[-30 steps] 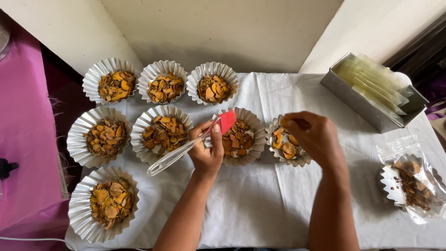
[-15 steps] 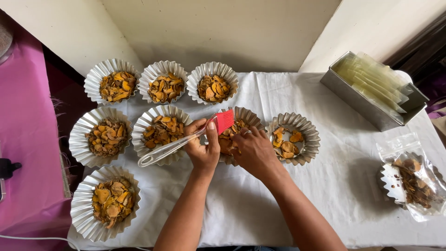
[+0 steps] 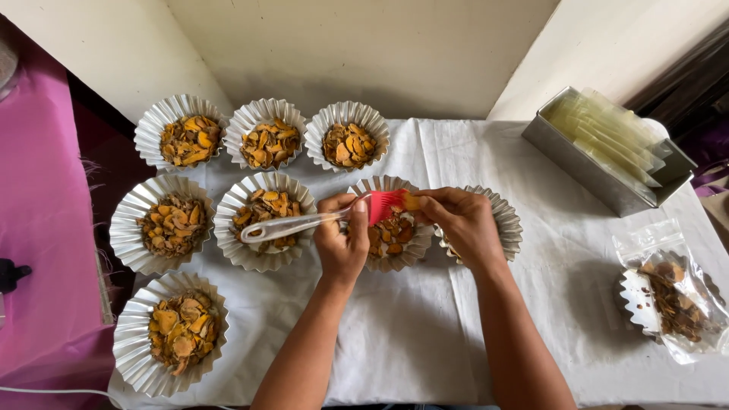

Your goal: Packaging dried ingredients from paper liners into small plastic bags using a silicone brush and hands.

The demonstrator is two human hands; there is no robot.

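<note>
Table (image 3: 425,342): white cloth, fluted foil cups with orange chips.
Metal tin (image 3: 585,171): clear bags inside.
Middle cup (image 3: 391,262): chips, under both hands.
Left hand (image 3: 342,241): closed on brush (image 3: 319,220).
Right hand (image 3: 463,224): pinching chip (image 3: 411,202) against red bristles.

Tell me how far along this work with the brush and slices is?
Seven fluted tins already hold orange slices. In hand: the left hand holds a red brush against a slice in the right hand, over the middle tin. Left: cannot tell.
</note>
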